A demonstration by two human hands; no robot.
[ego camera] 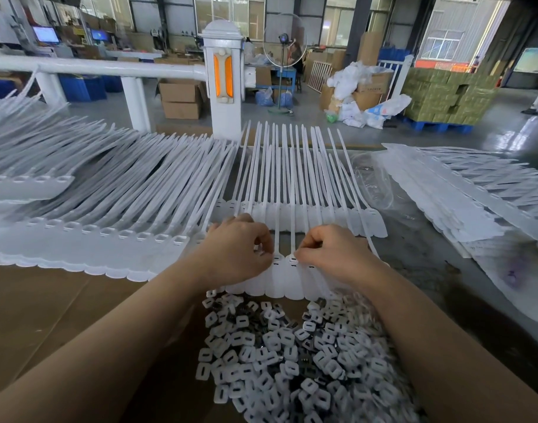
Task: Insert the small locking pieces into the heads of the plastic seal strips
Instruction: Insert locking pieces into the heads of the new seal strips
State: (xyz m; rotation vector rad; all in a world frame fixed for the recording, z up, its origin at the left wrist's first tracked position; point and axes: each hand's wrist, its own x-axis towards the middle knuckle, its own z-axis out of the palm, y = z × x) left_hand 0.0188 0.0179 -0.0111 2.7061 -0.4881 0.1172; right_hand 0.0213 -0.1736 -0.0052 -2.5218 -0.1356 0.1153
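A row of white plastic seal strips [279, 279] is lying across the middle of the bench [47, 300], flat tags toward the near edge and thin tails running far. Both hands are working at the heads of this row. The left hand [240, 251] is curling its fingers [266, 244] and pinching at a strip head, seemingly on a small piece, though the piece itself is hidden. The right hand [331, 248] is doing likewise, its fingertips pressing on a neighbouring head [293, 260]. Just near of the strips, between the forearms, a heap of small white locking pieces [292, 355] is spreading over the bench. To the left, long fanned rows of strips [109, 190] are lying; to the right, another stack [444, 190] is resting beside clear plastic wrap [374, 181].
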